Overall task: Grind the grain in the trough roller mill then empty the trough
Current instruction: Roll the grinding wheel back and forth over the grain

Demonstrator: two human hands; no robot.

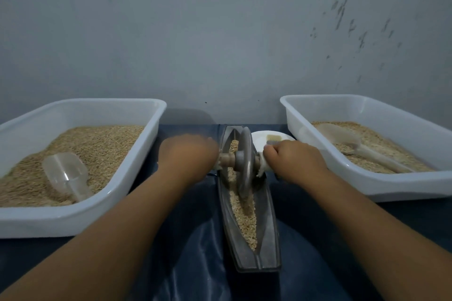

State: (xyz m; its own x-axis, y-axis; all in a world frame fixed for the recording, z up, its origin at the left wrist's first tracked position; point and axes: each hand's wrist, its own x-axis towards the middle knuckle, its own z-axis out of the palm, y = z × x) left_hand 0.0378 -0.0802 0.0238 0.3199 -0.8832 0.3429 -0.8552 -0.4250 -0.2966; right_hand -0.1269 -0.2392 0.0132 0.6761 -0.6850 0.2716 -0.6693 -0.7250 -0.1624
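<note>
**Both hands on the roller, grain in the trough**

The trough (269, 215) lies lengthwise on the table (318, 227), between two tubs, with bare cloth on either side. Grain (244, 212) fills its channel. The wheel (245, 161) stands upright in it, toward the far end. The left hand (188, 154), blurred, wraps the axle's left end; the right hand (293, 156) grips the right end. The left tub (137, 178), near the trough, holds grain and a clear scoop (66, 173). The right tub (300, 120), also near, holds grain and a spoon (354, 146). A white plate (261, 137) with a brush (275, 140) sits just beyond the right hand.
</note>
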